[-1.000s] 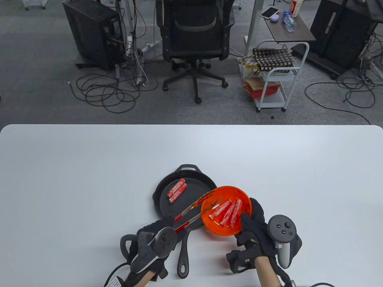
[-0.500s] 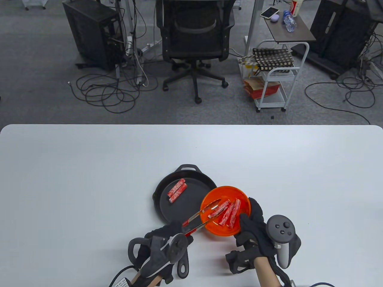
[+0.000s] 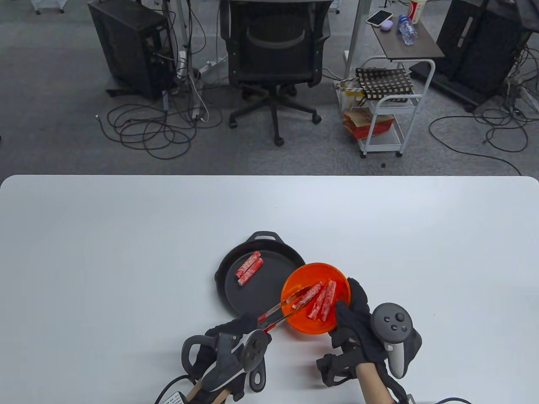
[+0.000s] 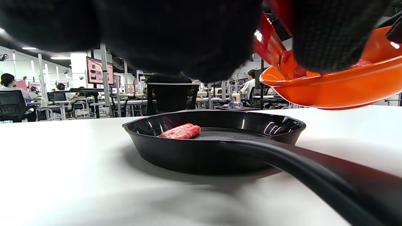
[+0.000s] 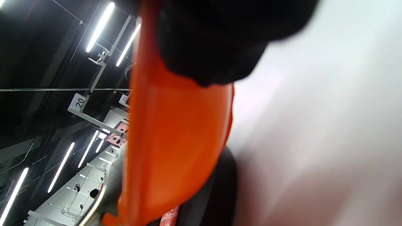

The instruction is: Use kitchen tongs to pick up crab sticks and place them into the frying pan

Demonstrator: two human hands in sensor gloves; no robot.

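Stretching wide and white, the worktop carries everything, with a black office chair and loose cables on the carpet beyond its far edge. On it sits the black frying pan, its long handle running back toward the person; from the left wrist view that handle fills the foreground. Partly over the pan's right rim, an orange bowl is held tilted off the surface, and the right hand grips its near right edge, fingers curled over the rim. The left hand grips the red-handled kitchen tongs, which reach up and right into the bowl; their metal tips lie at the leftmost of the crab sticks in the bowl, though I cannot tell whether they have actually pinched it. About four of those red-and-white sticks lie side by side in the bowl. Smaller again, the two crab sticks in the pan rest touching each other on the pan's upper left floor, well apart from the tongs
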